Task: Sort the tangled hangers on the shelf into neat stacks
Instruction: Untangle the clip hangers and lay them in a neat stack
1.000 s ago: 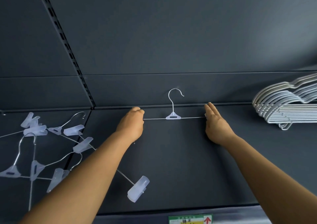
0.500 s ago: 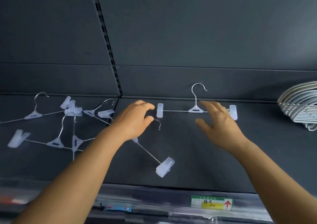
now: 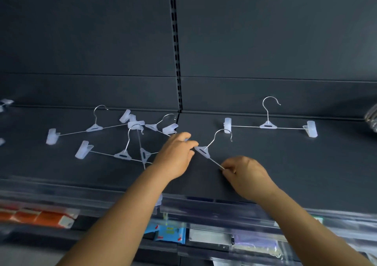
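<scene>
While the tangle (image 3: 130,141) sprawls left of the neat hanger (image 3: 268,123) on the shelf (image 3: 285,174), the loose hanger (image 3: 206,150) just right of it, its bar pinched by both left hand (image 3: 175,155) and right hand (image 3: 244,172), should be lifted level so its clips clear the rest.

tangle of hangers (image 3: 126,141) left on shelf (image 3: 285,163) | single hanger (image 3: 268,124) right, near back wall (image 3: 265,41)

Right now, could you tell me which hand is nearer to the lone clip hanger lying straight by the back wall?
Right. The right hand sits below the clip hanger; the left hand is farther left.
</scene>
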`<state>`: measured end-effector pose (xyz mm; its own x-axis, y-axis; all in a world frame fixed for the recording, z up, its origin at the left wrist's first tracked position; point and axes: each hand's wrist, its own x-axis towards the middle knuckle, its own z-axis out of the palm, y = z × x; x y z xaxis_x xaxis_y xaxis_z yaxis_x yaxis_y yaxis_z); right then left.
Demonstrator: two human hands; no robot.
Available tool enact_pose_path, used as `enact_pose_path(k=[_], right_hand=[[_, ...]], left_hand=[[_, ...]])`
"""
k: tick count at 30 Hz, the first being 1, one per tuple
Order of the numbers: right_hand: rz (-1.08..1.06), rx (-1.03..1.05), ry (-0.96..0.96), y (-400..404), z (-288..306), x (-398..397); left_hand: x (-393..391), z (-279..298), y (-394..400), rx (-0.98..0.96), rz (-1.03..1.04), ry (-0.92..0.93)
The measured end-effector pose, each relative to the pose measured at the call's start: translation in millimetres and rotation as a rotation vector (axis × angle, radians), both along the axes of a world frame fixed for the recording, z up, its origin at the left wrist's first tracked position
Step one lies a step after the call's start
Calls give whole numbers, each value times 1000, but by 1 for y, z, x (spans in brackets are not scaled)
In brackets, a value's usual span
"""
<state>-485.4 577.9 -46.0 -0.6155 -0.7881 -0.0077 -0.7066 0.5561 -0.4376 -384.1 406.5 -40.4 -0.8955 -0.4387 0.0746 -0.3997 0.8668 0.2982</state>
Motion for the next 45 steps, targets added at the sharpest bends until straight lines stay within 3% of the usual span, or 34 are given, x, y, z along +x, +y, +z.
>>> enact_pose_path(k=[9,14,20,23,27,30,33,38,41,45], right_hand=[[-105,-172,232,31,-2,-31],[-119,-278,443,41,-8,-49],[-178,-364,504,44,-27,-60],[-188,-429,513,45,-26,-67],[-178,-476,503,52,-15,-83],[-179,-481,464,63,-3,-99],[-326,-538,351,76,6,-112],[-649,-588,-151,105,14,-136],[-763,-704,-399,119,17,-146],[-730,-615,-361,128,12,-155]], left_hand=[[3,6,-15,15,14,164],[-4,11,-14,154,19,138],[-11,13,-7,355,84,186],[-19,12,-8,354,154,193],[-34,22,-6,448,266,365],[-45,31,2,625,279,522],[-59,33,18,690,291,527],[-86,24,45,726,356,523],[-98,13,56,689,385,479],[-111,-4,66,464,384,403]])
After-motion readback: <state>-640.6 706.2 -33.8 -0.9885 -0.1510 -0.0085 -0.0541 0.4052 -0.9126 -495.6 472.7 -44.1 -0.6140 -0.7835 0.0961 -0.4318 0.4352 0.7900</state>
